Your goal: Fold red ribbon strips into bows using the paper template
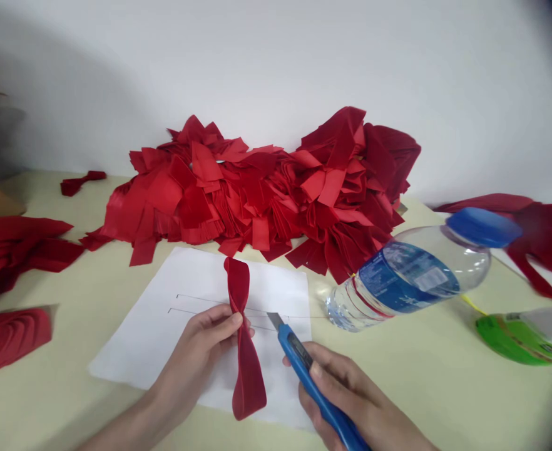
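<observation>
The left hand (pixel 213 329) has its grip clamped on a red ribbon bow (pixel 250 379), thumb and fingers pinching the narrow waist, with one loop above and one below. The bow is over a sheet of paper (pixel 139 341) marked with thin drawn lines; whether it rests on the sheet cannot be told. The right hand (pixel 346 388) has its grip wrapped around a blue utility knife (pixel 320 391), the blade out, its tip just beside the bow's waist but apart from it.

As far as shows, the looping of this bow looks done: both lobes are formed and the middle is gathered. Whether anything fastens the waist is hidden under the fingers, and no cut by the blade is visible at this moment.

Behind the sheet, a large pile of red strips (pixel 257 200) spreads over the counter (pixel 445 394) against the wall (pixel 257 62), so much material appears to be at hand. A small red bow (pixel 82 182) lies apart at the far left, seemingly a shaped piece. Stacked red pieces (pixel 10 338) lie nearer on that side; a water bottle (pixel 410 275) and a green-labelled item (pixel 515 338) are at right.
</observation>
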A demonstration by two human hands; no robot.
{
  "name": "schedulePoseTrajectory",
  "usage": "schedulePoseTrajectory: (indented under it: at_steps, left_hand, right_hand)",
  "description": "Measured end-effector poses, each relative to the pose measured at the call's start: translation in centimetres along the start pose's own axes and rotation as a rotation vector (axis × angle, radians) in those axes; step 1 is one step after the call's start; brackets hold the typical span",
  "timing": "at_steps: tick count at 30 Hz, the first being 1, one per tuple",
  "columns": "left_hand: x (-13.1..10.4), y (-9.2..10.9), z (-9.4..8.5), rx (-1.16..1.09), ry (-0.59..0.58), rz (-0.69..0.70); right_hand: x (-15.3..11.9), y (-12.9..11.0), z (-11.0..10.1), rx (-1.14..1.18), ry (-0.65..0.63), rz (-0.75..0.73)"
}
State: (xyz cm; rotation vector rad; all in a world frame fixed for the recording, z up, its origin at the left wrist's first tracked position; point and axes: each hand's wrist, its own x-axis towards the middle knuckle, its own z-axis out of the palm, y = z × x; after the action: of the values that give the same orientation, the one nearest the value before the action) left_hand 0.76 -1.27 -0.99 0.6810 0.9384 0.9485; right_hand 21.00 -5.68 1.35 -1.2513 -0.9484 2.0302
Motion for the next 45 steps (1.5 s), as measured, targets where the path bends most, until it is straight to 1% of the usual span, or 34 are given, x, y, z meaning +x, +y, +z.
schedulePoseTrajectory:
  at_steps: [3, 5, 8, 10, 11, 14, 17, 20, 22, 24, 25, 26, 28, 32, 35, 39, 41, 45]
  left_hand:
    - [-0.1, -0.1, 0.0, 0.007, 0.014, -0.001]
    - [-0.1, -0.2, -0.1, 0.006, 0.026, -0.009]
    - [-0.1, -0.2, -0.2, 0.008, 0.029, -0.015]
    - [-0.1, -0.1, -0.1, 0.008, 0.032, -0.016]
    - [-0.1, 0.0, -0.1, 0.010, 0.033, -0.018]
    - [-0.1, 0.1, 0.0, 0.015, 0.047, -0.017]
    - [-0.1, 0.0, 0.0, 0.009, 0.060, -0.015]
    - [-0.1, 0.0, 0.0, -0.002, 0.058, -0.015]
    - [-0.1, 0.0, 0.0, -0.009, 0.052, 0.000]
    - [0.0, 0.1, 0.0, -0.022, 0.060, 0.015]
    - [0.1, 0.1, 0.0, -0.027, 0.073, 0.020]
    - [0.2, 0.1, 0.0, -0.026, 0.084, 0.021]
    - [0.3, 0.2, 0.0, -0.015, 0.093, 0.016]
    - [0.3, 0.1, -0.1, -0.016, 0.079, 0.010]
    - [0.2, 0.1, -0.2, -0.012, 0.073, 0.003]
    - [0.1, 0.1, -0.1, 0.007, 0.071, -0.004]
    - [0.1, 0.1, -0.1, 0.035, 0.074, -0.003]
    - [0.0, 0.1, -0.1, 0.083, 0.091, -0.006]
  right_hand:
    - [-0.4, 0.9, 0.5, 0.082, 0.100, 0.122]
    - [-0.5, 1.5, 0.6, 0.056, 0.159, 0.146]
    - [-0.3, 1.8, 0.3, -0.094, 0.145, 0.127]
    - [-0.1, 1.6, -0.2, -0.235, 0.114, 0.095]
    - [-0.1, 1.4, -0.5, -0.310, 0.118, 0.068]
    - [-0.5, 0.3, -1.2, -0.603, 0.154, -0.074]
    - [-1.5, -1.6, -1.4, -0.958, 0.187, -0.317]
    - [-2.1, -3.9, -0.9, -1.202, 0.207, -0.578]
    - [-1.8, -5.5, -0.2, -1.339, 0.255, -0.732]
    - [-1.1, -6.8, 0.3, -1.473, 0.303, -0.852]
    - [-0.7, -7.4, 0.5, -1.525, 0.294, -0.881]
    - [-0.3, -7.9, 0.6, -1.564, 0.272, -0.889]
    - [0.5, -8.5, 0.6, -1.596, 0.211, -0.853]
    - [1.6, -8.6, -0.2, -1.538, 0.083, -0.731]
    - [2.4, -8.3, -0.8, -1.474, -0.008, -0.571]
    - [3.3, -7.9, -1.0, -1.455, -0.122, -0.346]
    - [3.6, -7.6, -1.0, -1.460, -0.120, -0.304]
    - [3.8, -6.8, -0.7, -1.500, 0.001, -0.350]
